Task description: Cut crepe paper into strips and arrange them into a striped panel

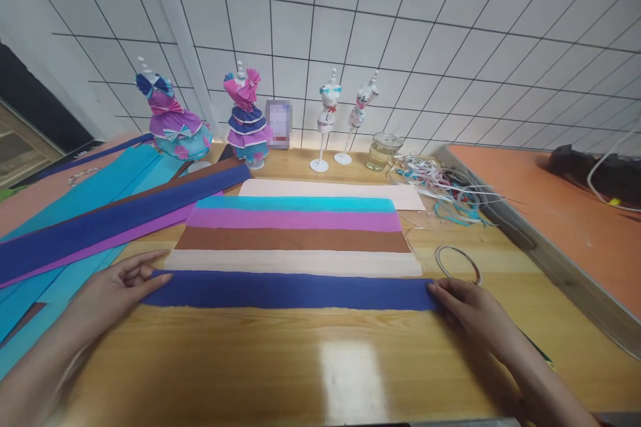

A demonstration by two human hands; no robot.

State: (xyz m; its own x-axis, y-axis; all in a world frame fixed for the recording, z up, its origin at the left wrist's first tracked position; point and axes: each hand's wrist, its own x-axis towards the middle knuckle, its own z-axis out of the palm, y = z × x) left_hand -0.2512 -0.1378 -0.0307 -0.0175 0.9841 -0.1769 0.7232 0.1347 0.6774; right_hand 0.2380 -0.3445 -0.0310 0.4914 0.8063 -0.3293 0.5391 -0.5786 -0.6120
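A dark blue crepe paper strip (290, 291) lies flat across the wooden table (300, 360), nearest me. My left hand (117, 290) rests on its left end with fingers stretched flat. My right hand (468, 310) lies on its right end, fingers also flat. Behind the blue strip lie white (293, 263), brown (293, 239), purple (293, 219), cyan (295, 204) and pale pink (330, 192) strips, overlapping in rows.
Long cyan, blue and purple paper sheets (100, 220) spread at the left. Two dressed mannequins (170, 123) (246, 117), two small ones (328, 117) and a glass jar (383, 150) stand at the back. Ribbon scraps (441, 190) and a tape ring (457, 263) lie right, beside an orange table (551, 213).
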